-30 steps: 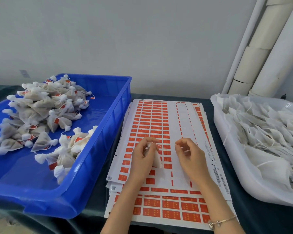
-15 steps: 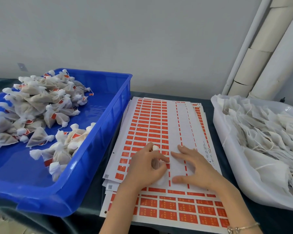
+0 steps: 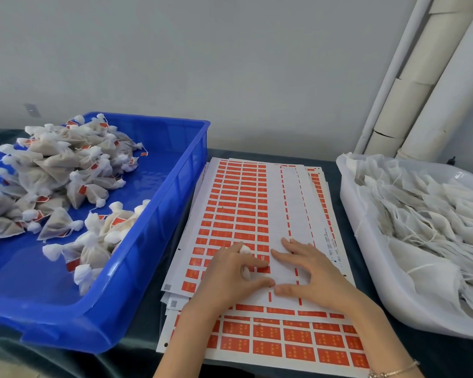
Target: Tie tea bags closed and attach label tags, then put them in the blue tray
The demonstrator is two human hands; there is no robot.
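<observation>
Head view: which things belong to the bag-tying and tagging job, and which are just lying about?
Job: left hand, holding a tea bag; right hand, flat on the label sheets; blue tray of tagged bags; white tub of untied bags.
Lying about: cardboard tubes and white pipe against the wall.

We see one small white mesh tea bag (image 3: 245, 250) pinched in the left hand (image 3: 230, 276), low over the top white sheet of orange-red rectangular label tags (image 3: 238, 214), which lies on a fanned stack of such sheets. To the left, the rectangular blue plastic tray (image 3: 159, 230) holds a loose heap of tied, tagged tea bags (image 3: 52, 170). Flat untied white bags (image 3: 426, 214) lie piled at far right.
</observation>
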